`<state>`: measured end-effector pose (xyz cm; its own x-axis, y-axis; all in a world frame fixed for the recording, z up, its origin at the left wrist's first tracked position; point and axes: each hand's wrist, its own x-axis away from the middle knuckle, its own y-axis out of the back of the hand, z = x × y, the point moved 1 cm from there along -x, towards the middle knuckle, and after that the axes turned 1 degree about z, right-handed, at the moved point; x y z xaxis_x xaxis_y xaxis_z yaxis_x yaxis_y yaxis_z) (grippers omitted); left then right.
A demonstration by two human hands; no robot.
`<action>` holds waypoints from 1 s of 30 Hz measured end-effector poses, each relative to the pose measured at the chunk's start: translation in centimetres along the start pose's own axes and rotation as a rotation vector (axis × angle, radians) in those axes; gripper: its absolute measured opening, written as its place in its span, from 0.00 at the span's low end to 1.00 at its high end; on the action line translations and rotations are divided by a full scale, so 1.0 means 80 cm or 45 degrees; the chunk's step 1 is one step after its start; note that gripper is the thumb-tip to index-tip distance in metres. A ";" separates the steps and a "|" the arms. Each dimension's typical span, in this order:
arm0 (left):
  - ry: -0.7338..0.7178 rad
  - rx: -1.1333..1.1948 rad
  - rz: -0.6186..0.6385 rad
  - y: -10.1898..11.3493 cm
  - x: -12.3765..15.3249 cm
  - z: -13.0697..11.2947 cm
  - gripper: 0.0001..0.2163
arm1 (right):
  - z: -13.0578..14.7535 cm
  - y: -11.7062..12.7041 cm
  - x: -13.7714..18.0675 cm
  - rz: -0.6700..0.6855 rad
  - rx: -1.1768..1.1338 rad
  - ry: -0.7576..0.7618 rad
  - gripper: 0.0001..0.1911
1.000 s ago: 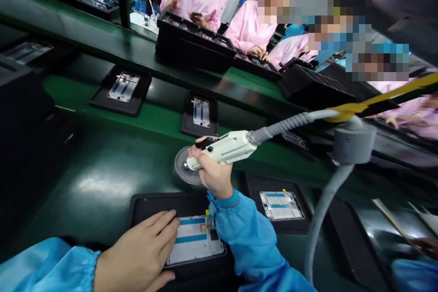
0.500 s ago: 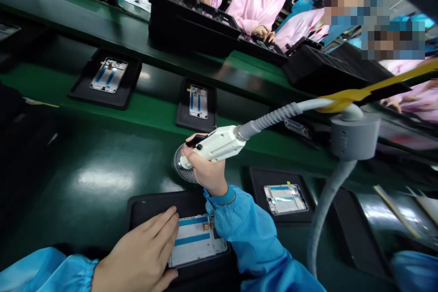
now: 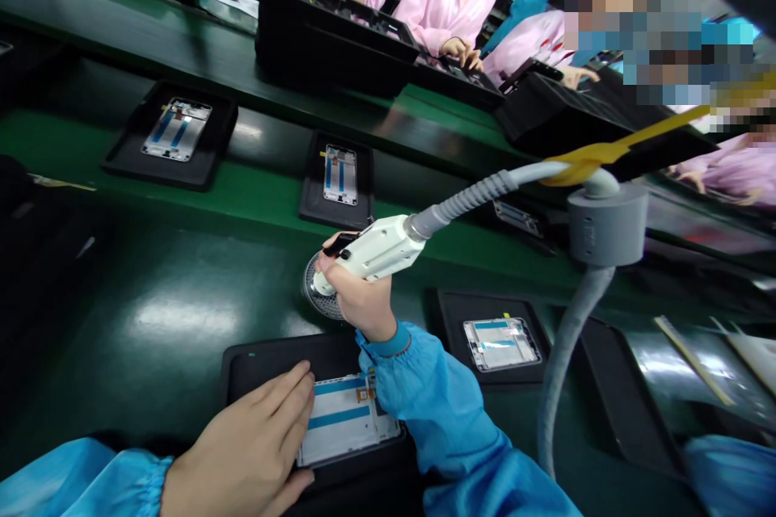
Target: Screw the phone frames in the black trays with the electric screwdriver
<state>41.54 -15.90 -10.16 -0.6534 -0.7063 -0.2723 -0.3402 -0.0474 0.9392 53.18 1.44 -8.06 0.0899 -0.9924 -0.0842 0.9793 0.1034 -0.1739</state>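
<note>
My right hand (image 3: 357, 299) is wrapped round a white electric screwdriver (image 3: 376, 246) with a grey hose, its tip down on a round grey perforated dish (image 3: 315, 295). My left hand (image 3: 248, 448) lies flat with fingers stretched out on the black tray (image 3: 267, 359) at the near edge, touching the left side of the white phone frame (image 3: 345, 420) in it. Both arms wear blue sleeves.
Another tray with a phone frame (image 3: 500, 343) sits to the right. Two more trays (image 3: 166, 133) (image 3: 338, 178) lie on the green belt beyond. Black bins (image 3: 327, 32) and people in pink coats line the far side. A grey hose fitting (image 3: 606, 222) hangs at right.
The view has shifted slightly; my right hand and the screwdriver stay on the round dish, and my left hand stays flat on the tray.
</note>
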 end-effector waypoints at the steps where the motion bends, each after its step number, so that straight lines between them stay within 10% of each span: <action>1: 0.001 0.006 0.001 0.000 0.000 0.000 0.26 | -0.001 -0.001 0.000 -0.001 -0.002 0.000 0.11; 7: 0.007 0.021 0.001 -0.002 0.002 0.002 0.27 | 0.013 0.005 -0.002 -0.003 -0.021 0.034 0.15; 17: 0.031 0.107 0.108 -0.009 0.001 0.001 0.31 | 0.139 0.066 0.017 -0.158 -0.343 0.186 0.12; 30: 0.047 0.159 0.016 -0.018 0.000 0.000 0.28 | 0.149 0.071 0.055 -0.246 -0.245 0.121 0.14</action>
<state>42.03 -15.87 -11.52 -0.6337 -0.7318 -0.2509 -0.4152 0.0481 0.9085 61.29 -3.12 2.26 -0.1215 -0.9852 -0.1212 0.9233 -0.0674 -0.3781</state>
